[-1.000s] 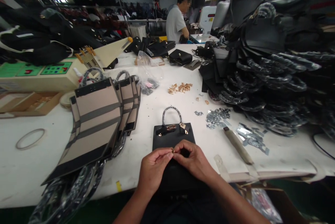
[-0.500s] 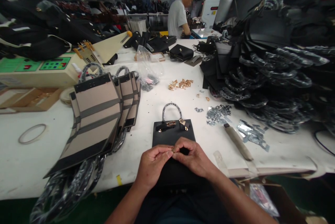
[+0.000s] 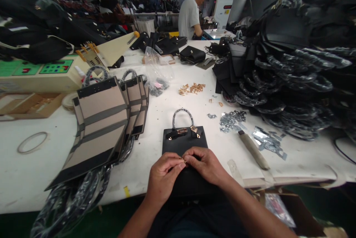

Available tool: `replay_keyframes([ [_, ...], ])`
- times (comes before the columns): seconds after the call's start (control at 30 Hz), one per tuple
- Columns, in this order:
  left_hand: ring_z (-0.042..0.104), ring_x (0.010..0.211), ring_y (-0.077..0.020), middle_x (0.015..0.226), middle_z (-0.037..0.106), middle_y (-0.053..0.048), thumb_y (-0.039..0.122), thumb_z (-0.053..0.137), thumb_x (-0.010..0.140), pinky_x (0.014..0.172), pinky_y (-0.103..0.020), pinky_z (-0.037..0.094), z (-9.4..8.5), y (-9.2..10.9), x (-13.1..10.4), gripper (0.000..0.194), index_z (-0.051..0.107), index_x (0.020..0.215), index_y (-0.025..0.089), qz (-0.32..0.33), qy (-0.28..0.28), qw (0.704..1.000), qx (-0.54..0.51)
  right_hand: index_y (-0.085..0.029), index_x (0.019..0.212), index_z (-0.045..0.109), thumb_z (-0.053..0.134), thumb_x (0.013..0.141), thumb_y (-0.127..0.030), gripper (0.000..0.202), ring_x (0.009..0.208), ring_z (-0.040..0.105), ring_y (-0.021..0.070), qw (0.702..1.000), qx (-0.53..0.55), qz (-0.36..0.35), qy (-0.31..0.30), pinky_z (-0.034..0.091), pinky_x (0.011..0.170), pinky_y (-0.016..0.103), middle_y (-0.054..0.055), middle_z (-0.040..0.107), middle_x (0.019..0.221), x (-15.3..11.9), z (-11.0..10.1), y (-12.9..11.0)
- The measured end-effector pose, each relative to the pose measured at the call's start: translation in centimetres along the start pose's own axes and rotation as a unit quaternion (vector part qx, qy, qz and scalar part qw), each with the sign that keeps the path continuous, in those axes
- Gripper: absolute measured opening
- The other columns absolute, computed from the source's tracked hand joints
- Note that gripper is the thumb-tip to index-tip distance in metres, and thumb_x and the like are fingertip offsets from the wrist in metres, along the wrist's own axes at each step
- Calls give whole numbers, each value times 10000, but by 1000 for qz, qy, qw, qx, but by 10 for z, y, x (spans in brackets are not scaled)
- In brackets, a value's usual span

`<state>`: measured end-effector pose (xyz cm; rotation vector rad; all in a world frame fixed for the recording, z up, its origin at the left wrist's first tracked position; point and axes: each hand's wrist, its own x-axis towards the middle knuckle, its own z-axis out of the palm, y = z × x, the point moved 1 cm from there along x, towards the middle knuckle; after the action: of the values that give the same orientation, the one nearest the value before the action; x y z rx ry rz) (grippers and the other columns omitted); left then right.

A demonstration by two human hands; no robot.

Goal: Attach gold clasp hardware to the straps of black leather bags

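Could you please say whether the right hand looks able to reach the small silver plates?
Probably yes: the small silver plates lie right of the black bag, nothing tall between, though the right hand and left hand seem to pinch a gold-coloured piece.

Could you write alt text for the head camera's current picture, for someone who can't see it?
A person's left hand and right hand pinch a tiny gold-coloured piece over a black handbag piece with a plastic-wrapped handle. Gold-coloured fittings and flat metal plates lie beyond on a white worktable. Stacked black bag parts rise at right.
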<state>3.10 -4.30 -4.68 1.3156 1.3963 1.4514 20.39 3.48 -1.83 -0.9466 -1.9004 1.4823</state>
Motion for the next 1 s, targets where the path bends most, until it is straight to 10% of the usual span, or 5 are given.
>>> replay_keyframes([
  [0.3, 700, 981, -173, 1033, 727, -23, 289, 754, 902, 905, -276, 568, 4, 0, -4, 53, 806, 909, 290, 22, 28, 999, 35, -209, 910, 739, 616, 979, -462, 290, 880, 671, 148, 1000, 11, -1, 28, 498, 827, 259, -8, 738, 909, -2, 2, 0],
  [0.57, 731, 979, -154, 1034, 755, -14, 365, 857, 802, 924, -240, 599, 6, 2, -1, 568, 613, 1301, 246, -124, 83, 974, -170, -239, 1065, 762, 729, 914, -342, 186, 1045, 675, 170, 996, 21, -81, 15, 515, 981, 316, 31, 717, 1083, -6, -1, -7],
  [0.67, 732, 975, -173, 1046, 752, -48, 400, 851, 798, 913, -250, 603, 3, 5, 3, 435, 704, 1151, 193, -140, 43, 976, -164, -233, 1031, 777, 763, 889, -360, 190, 1036, 689, 174, 995, 50, -82, 27, 528, 978, 318, 41, 732, 1071, -5, 2, -9],
  [0.83, 698, 998, -197, 1137, 664, -64, 413, 777, 851, 851, -278, 601, -8, 9, 11, 239, 755, 953, 198, -77, -25, 994, -72, -214, 987, 757, 760, 881, -425, 236, 1010, 708, 197, 991, 113, -15, 62, 525, 953, 331, 48, 776, 1049, -4, 4, -5],
  [1.0, 591, 1212, -279, 1307, 629, -91, 353, 738, 861, 1009, -438, 545, -26, -3, 32, 382, 666, 1217, 233, 38, 94, 970, 219, -197, 942, 704, 750, 867, -503, 318, 953, 699, 215, 983, 122, 32, 133, 511, 884, 336, 54, 775, 995, 9, 3, -2],
])
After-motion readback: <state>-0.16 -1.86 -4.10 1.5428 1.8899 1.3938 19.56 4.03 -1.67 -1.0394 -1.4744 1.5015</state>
